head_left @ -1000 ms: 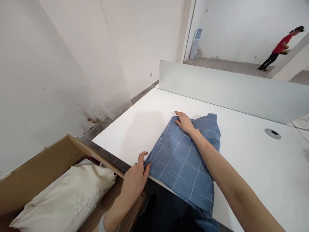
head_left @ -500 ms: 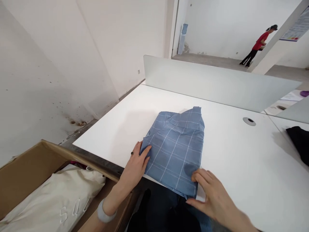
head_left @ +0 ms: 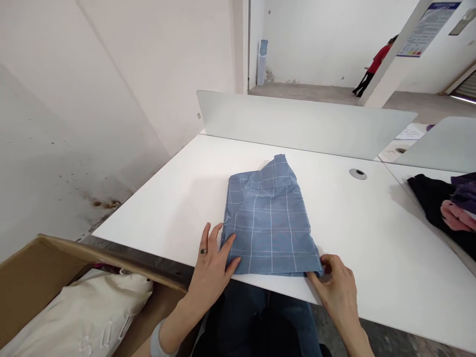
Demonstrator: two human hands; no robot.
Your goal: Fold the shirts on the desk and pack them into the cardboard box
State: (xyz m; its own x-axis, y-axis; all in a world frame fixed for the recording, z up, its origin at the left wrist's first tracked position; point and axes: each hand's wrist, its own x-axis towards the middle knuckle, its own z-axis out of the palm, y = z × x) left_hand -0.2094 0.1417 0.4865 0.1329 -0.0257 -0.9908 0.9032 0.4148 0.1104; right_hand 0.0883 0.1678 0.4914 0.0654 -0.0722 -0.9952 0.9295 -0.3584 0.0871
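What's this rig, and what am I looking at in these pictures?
There is no machine here. The pictures come from one camera worn on a person's head, looking forward and down, so the bare arms are that person's own. On the white desk lies a folded blue checked garment. The left hand, wearing a ring, rests against its near left edge. The right hand is at its near right corner. Neither hand lifts it. Further right on the desk is a heap of dark clothes. At lower left, a cardboard box holds a white bag. Far off stands a person in red.
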